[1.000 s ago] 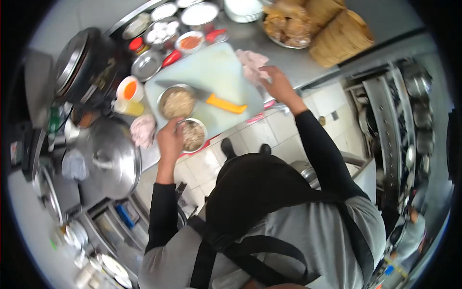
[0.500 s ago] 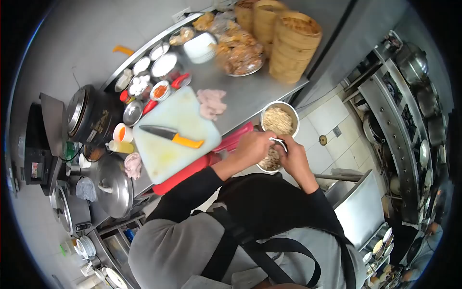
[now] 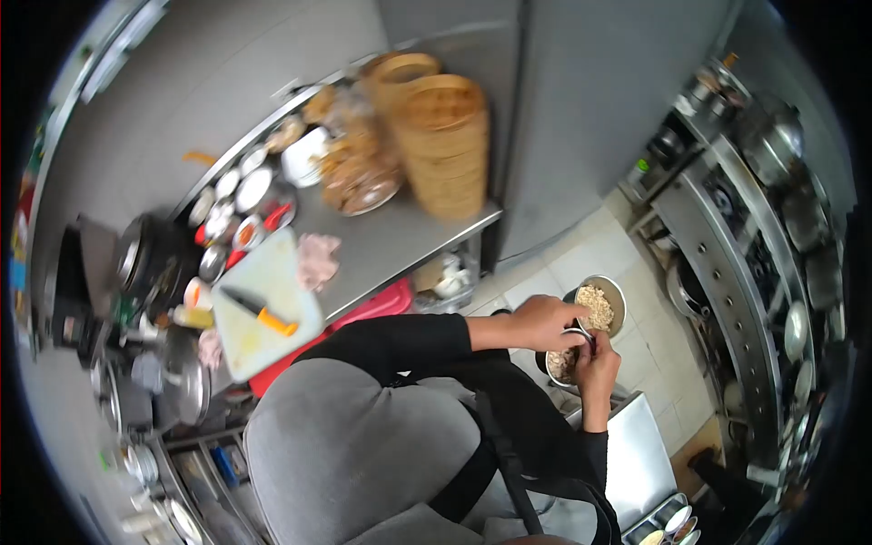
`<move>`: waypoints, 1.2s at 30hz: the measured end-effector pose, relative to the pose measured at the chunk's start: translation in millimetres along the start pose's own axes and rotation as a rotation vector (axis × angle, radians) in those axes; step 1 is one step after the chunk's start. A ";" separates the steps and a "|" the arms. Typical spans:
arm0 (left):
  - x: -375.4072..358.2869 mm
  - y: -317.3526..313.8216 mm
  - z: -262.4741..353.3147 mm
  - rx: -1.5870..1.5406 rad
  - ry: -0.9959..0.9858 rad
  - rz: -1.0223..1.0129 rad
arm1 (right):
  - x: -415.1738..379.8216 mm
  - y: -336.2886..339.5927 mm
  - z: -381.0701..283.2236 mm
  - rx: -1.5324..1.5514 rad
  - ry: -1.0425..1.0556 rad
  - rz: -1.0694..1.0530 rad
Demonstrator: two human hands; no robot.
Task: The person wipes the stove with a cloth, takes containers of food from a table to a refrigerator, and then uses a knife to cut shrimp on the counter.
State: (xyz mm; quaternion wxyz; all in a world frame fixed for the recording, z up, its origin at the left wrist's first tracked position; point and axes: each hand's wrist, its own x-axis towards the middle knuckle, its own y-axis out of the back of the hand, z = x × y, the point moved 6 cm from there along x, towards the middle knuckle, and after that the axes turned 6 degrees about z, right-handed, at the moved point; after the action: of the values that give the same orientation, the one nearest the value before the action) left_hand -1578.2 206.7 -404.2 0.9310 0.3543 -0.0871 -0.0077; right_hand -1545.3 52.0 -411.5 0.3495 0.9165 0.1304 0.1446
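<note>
Two round metal pots are at my hands, side by side over the tiled floor. The far pot [image 3: 621, 297] contains pale, chopped food [image 3: 595, 309]. Brownish chopped pieces [image 3: 560, 364] lie in the near pot [image 3: 548, 371], which my forearm and hands partly cover. My left hand [image 3: 548, 323] reaches across from the left, its fingers closed at the rims where the pots meet. From the near right, my right hand [image 3: 597, 371] is closed on the near pot's rim, thumb and fingers pinching it. The exact hold of each hand is partly hidden.
A steel counter [image 3: 386, 263] on the left bears a cutting board [image 3: 243, 341] with an orange-handled knife [image 3: 277, 322], and raw meat [image 3: 317, 262]. Bamboo steamers [image 3: 450, 154] stand at its corner. A stove [image 3: 713, 259] runs along the right.
The view has swung to the right, so the counter sits farther left. My hands and both pots have moved right together, away from the counter. Both hands remain at the rims.
</note>
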 end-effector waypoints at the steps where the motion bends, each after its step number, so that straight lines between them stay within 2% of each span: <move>1: 22.8 8.7 1.2 -0.082 0.001 0.091 | 15.9 8.4 14.1 0.021 -0.037 0.009; 2: 48.1 17.8 -0.2 -0.172 -0.003 0.174 | 33.2 17.2 28.6 0.037 -0.076 0.030; 4: 103.9 37.0 -2.6 -0.220 -0.249 0.331 | 67.2 34.5 64.4 -0.034 -0.099 0.108; 7: 194.3 65.6 -2.5 -0.166 -0.352 0.429 | 115.9 65.0 117.7 -0.058 -0.148 0.187; 11: 314.1 86.4 53.5 -0.240 -0.490 0.463 | 155.9 127.4 180.6 -0.149 -0.244 0.274; 13: 357.8 99.3 83.5 -0.243 -0.563 0.657 | 178.9 152.2 210.5 -0.171 -0.306 0.292; 14: 383.7 94.7 90.8 -0.256 -0.566 0.631 | 189.8 163.1 224.9 -0.152 -0.291 0.296; 16: 432.1 123.7 89.4 -0.155 -0.596 0.862 | 216.9 164.0 233.8 -0.132 -0.272 0.306; 17: 456.5 126.3 96.7 -0.147 -0.601 0.862 | 228.6 171.2 247.5 -0.126 -0.266 0.313; 22: 587.8 151.1 78.2 0.107 -0.475 1.184 | 350.1 179.5 322.4 -0.113 -0.212 0.173; 24: 600.8 153.9 80.5 0.223 -0.341 1.374 | 401.5 177.7 358.9 -0.037 -0.149 0.127; 26: 612.1 159.4 76.5 0.250 -0.178 1.478 | 453.5 187.2 387.1 -0.002 -0.042 0.056; 28: 616.5 153.5 89.2 0.107 -0.119 1.557 | 501.8 197.5 407.6 0.012 0.084 -0.088; 30: 624.6 141.9 93.2 0.110 -0.039 1.614 | 553.1 208.3 419.7 0.012 0.153 -0.190; 32: 620.5 122.9 113.2 0.076 -0.048 1.639 | 597.0 216.3 427.6 -0.020 0.267 -0.341; 34: 603.0 101.8 144.1 0.226 0.012 1.668 | 629.0 223.5 433.2 -0.011 0.326 -0.418; 36: 569.2 75.6 171.5 0.151 -0.085 1.690 | 649.1 216.5 437.7 -0.018 0.413 -0.445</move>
State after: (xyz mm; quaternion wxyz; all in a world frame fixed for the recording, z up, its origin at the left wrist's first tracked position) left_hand -1050.1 107.2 -139.2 0.5938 0.2308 -0.3575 0.6829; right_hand -759.7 -147.4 -464.2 0.3468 0.8133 0.3952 0.2490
